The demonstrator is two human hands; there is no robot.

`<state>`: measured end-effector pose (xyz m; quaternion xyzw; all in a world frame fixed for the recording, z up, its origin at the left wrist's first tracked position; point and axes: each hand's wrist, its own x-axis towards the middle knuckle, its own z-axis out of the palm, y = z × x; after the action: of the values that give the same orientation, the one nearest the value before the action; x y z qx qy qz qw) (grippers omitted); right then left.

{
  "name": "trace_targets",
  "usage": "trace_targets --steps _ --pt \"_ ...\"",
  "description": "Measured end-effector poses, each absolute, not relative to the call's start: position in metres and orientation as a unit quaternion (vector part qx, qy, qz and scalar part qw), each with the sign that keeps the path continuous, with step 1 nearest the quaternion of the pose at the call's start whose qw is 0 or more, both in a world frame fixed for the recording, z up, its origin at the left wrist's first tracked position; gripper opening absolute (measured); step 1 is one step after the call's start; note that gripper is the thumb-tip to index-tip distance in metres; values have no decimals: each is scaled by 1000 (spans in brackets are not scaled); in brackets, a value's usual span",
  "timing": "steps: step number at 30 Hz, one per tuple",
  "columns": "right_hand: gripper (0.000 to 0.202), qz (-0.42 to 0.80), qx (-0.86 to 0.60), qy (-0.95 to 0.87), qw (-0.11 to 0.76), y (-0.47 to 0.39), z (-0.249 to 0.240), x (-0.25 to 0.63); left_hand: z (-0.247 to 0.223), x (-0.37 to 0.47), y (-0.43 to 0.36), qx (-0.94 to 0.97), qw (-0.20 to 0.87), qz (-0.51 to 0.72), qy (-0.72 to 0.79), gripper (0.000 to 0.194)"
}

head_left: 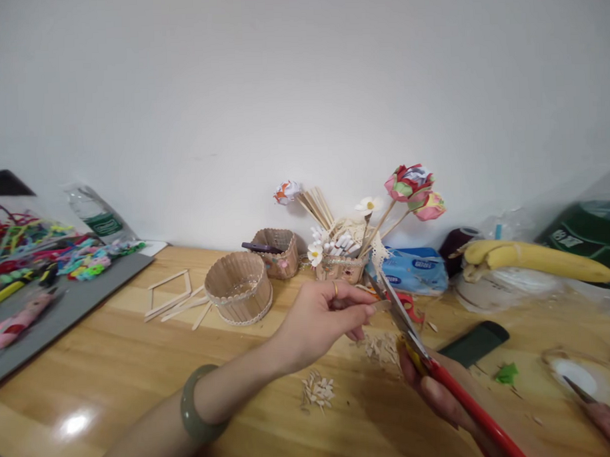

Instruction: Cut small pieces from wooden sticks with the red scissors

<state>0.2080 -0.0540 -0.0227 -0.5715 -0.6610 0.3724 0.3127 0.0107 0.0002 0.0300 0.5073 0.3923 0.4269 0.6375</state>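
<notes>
My left hand (333,314), with a ring and a green bangle (191,404), pinches a small thin pale piece (382,306) between thumb and fingers. My right hand (440,387) grips a pair of scissors (403,318) with red handles. Their blades point up and away, right at the small piece; whether they touch it I cannot tell. Beneath the hands lie two piles of small pale chips, one nearer (318,390) and one farther (382,348). Behind the blades a red-handled object (412,308) is partly hidden.
A round wooden-stick basket (237,291) stands left of centre. Behind it are a smaller basket (276,253) and one holding paper flowers (408,185). Flat sticks (168,303) lie left. A blue tissue pack (416,271), bananas (541,260), and a dark phone-like object (476,342) are right.
</notes>
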Motion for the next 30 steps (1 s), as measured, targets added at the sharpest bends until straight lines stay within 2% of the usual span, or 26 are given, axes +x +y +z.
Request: trace_targets --steps 15,21,30 --pt "59 395 -588 -645 288 -53 -31 213 31 10 1 503 639 416 406 7" --pt "64 411 -513 -697 288 -42 -37 212 30 8 1 511 638 422 393 9" --pt "60 440 -520 -692 240 -41 -24 211 39 4 3 544 623 389 406 8"
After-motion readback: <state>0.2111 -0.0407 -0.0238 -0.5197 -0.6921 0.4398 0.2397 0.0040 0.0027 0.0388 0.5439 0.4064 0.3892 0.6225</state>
